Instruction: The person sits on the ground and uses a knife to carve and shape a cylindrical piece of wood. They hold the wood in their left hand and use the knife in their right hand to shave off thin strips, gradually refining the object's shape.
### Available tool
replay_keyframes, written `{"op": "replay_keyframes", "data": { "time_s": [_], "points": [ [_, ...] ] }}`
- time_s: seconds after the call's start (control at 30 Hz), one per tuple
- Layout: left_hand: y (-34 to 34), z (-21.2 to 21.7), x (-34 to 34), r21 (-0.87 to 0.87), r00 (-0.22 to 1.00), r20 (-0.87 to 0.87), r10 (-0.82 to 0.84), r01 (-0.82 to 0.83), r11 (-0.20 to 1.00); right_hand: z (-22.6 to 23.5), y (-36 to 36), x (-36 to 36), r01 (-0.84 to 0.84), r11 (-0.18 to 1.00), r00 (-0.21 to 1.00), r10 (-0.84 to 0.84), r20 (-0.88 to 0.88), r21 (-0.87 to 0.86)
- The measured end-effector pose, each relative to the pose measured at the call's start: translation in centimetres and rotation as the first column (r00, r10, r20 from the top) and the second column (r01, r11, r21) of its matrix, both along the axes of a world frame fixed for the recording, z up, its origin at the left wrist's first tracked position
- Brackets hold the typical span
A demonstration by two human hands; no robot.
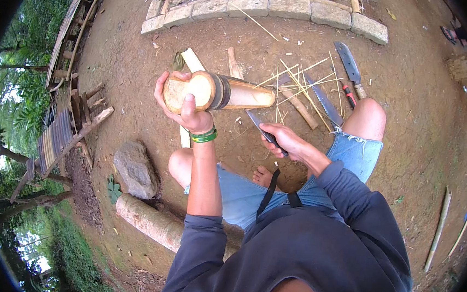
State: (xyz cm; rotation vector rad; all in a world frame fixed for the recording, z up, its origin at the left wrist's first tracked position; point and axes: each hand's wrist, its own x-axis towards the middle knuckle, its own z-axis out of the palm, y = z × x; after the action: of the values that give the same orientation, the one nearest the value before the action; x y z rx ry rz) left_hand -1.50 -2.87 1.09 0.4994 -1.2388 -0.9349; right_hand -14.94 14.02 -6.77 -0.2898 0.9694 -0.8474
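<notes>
My left hand [193,118] is wrapped round the wide end of a bamboo tube [246,95], which lies sideways above the ground and points right. Dark bands [221,93] circle the tube, and its right part is cut open into a tapering trough. My right hand [288,141] grips the dark handle of a knife [254,118]. The blade points up and left, its tip close below the tube; whether they touch I cannot tell. Thin bamboo strips [304,88] lie scattered on the dirt just right of the tube.
Beyond my right knee lie a machete [347,61], a saw [323,102] and a red-handled tool [350,96]. A wooden stick [302,110] rests under the strips. At left are a rock [136,169] and a log [150,222]. Stone blocks [288,7] form a border ahead.
</notes>
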Motion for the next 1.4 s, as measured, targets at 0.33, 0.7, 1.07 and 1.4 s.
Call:
{"op": "replay_keyframes", "data": {
  "time_s": [0.33,0.7,1.07,1.4],
  "points": [
    [1.2,0.1,-0.6,-0.002,1.0,-0.006,-0.023,0.023,1.0,-1.8,-1.3,-0.4,-0.052,0.998,0.975,0.044,0.218,0.028],
    [2.8,0.1,-1.2,-0.007,0.997,-0.004,0.081,-0.081,0.997,4.5,-3.5,1.5,-0.039,0.995,0.957,0.064,0.282,-0.094],
    [3.1,0.4,-1.7,0.007,0.998,0.038,0.058,-0.058,0.998,5.4,-3.6,1.3,-0.065,0.995,0.965,0.082,0.247,-0.079],
    [1.2,0.2,2.0,0.079,0.989,0.014,0.149,-0.149,0.986,2.9,-2.6,-0.7,0.016,1.0,0.802,-0.01,0.598,-0.004]
  ]
}}
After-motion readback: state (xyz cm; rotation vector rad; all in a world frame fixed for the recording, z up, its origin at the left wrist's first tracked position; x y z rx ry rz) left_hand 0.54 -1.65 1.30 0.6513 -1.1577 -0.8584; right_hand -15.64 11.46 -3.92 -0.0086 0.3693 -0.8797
